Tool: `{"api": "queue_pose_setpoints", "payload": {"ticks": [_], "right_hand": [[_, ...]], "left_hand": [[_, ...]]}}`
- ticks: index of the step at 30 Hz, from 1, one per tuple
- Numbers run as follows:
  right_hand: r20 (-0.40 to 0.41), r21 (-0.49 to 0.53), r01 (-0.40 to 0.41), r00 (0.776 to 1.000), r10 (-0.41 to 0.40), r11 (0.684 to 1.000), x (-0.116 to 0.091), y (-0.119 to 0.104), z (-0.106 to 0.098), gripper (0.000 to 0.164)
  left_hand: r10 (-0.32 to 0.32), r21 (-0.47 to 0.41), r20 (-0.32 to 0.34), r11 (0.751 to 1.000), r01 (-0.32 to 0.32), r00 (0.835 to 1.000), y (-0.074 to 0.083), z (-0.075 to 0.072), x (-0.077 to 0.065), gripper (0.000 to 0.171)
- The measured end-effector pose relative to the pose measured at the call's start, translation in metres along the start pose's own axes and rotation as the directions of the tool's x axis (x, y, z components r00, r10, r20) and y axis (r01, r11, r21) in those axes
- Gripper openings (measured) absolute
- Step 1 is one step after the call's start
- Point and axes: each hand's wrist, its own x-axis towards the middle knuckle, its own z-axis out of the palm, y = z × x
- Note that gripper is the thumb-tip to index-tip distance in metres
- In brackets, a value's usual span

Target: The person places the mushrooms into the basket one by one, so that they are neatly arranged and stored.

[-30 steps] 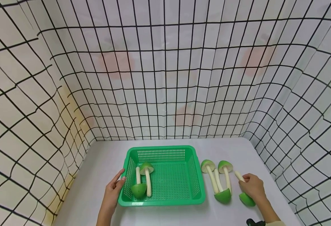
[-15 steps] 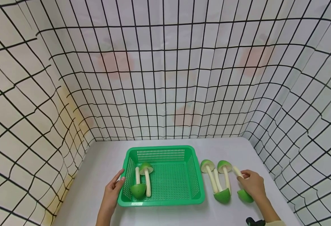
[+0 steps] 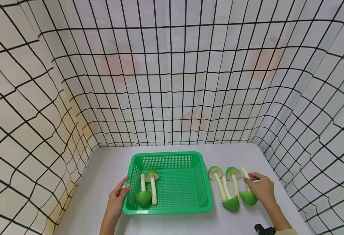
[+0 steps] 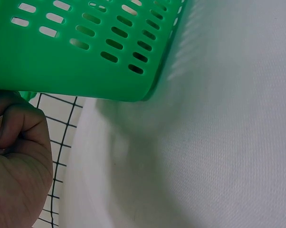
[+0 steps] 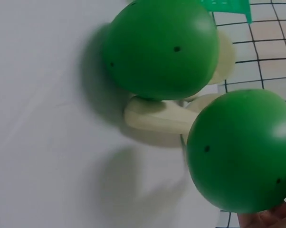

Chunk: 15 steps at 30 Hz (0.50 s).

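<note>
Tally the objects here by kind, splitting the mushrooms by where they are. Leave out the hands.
Green rectangular perforated plastic basket: 1
Green-capped, pale-stemmed mushrooms in the basket: 2
Loose mushrooms on the white table: 3
Held mushroom, in the right hand: 1
Total: 7

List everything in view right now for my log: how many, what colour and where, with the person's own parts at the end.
Basket: one, green, on the table, left of the loose mushrooms
Mushrooms in the basket: two, green caps and pale stems, left part
Mushrooms on the table: three, same colours, right of the basket
Held mushroom: one, same colours, stem in the right hand
Table: one, white, beneath everything
Walls: three, whitish, black grid across them
Reddish patches: at least three, faint, back wall
Black object: one, black, by the right wrist
Sleeve: one, beige, right arm
Hands: two; left at the basket's left rim, right pinching the stem
</note>
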Motion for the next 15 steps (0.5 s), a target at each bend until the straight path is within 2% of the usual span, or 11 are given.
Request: {"api": "queue_pose_setpoints", "payload": {"ticks": [5,10,15], "right_hand": [[-0.019,0.025,-0.01,1.0,0.011,1.0,0.0,-0.008,-0.001,0.042],[0.006,0.082,-0.039,0.999,0.038,0.996,-0.002,-0.016,-0.003,0.045],[0.024,0.141,-0.058,0.998,0.055,0.988,-0.002,-0.025,-0.002,0.044]], "left_hand": [[0.0,0.001,0.001,1.0,0.0,1.0,0.001,0.0,-0.001,0.059],[-0.02,-0.004,-0.004,1.0,0.02,1.0,0.0,0.0,0.0,0.058],[-0.015,0.0,-0.005,1.0,0.015,1.0,-0.001,0.0,0.0,0.057]]}}
